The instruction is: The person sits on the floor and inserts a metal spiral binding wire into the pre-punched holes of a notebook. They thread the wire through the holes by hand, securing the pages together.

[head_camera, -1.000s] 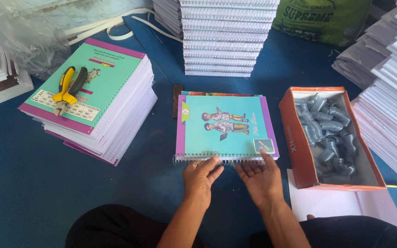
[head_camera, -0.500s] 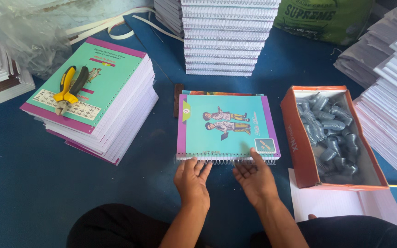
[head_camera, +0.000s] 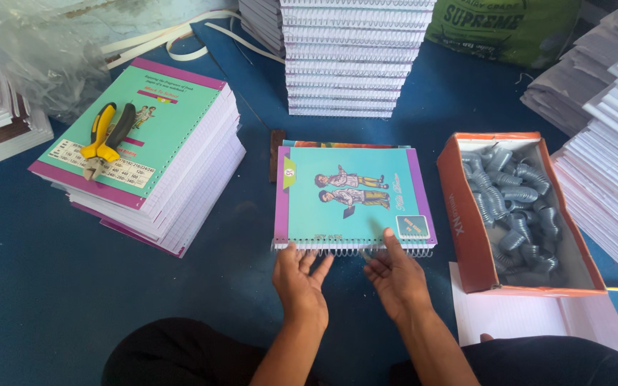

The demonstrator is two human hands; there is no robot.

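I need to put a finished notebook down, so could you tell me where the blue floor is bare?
Bare floor lies between the notebook pile with pliers and the teal notebook, and at the near left corner. It is crowded between the notebook, both hands and the orange box of coils.

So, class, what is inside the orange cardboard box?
The orange box holds a heap of grey wire coils, piled over each other. The bottom of the box and any coils lower down are covered.
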